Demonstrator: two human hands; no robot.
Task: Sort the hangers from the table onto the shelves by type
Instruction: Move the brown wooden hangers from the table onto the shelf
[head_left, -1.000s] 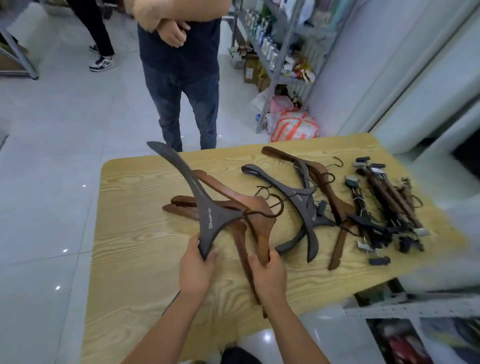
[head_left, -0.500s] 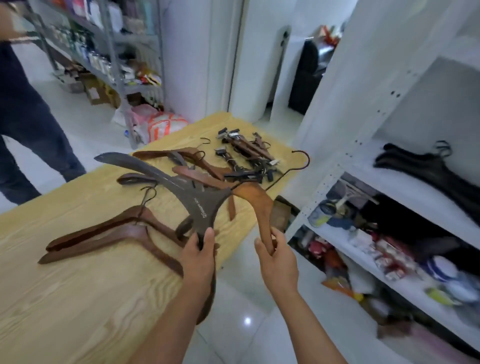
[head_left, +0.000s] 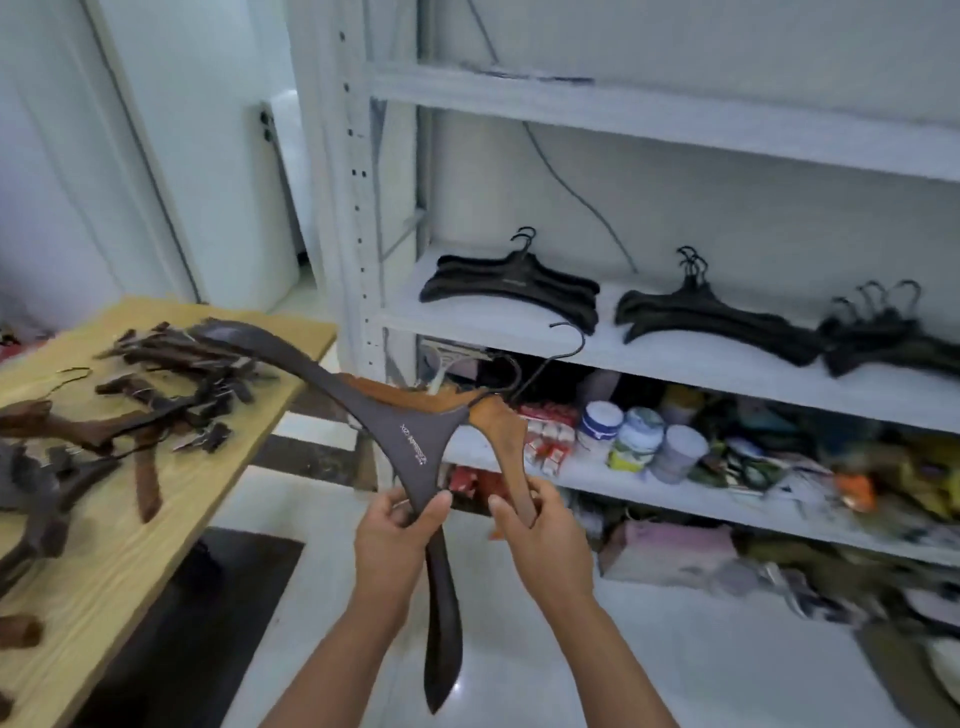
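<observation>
While three stacks of black hangers (head_left: 511, 286) already lie side by side on the middle shelf (head_left: 467, 332), I judge the sort to be only partly done: the wooden surface (head_left: 130, 545) at my left carries a good heap yet to move. I can make out a tangle of dark clip hangers (head_left: 171, 358) toward its far end and several brown wooden hangers (head_left: 78, 431) nearer me, some overlapping; the blur keeps me from counting them. None of the brown wooden kind shows on any shelf I can see, so that type seems to have no place so far.

Two hangers are in the air between the surface and the shelving. The left grip (head_left: 397, 535) is closed around one arm of a dark grey hanger (head_left: 410, 441), thumb across the front and fingers wrapped behind; that arm runs on down below the hand, and the other sweeps back over the corner of the surface. The right grip (head_left: 545, 540) is closed around one arm of a reddish-brown hanger (head_left: 498, 426), fingers curled about the wood near its end. The two hangers cross at their necks, the brown one behind the grey, and their wire hooks reach toward the edge of the middle shelf; I cannot tell whether they touch it. Neither rests on the surface or on a shelf. Since they differ in colour, I expect they belong in separate spots.
</observation>
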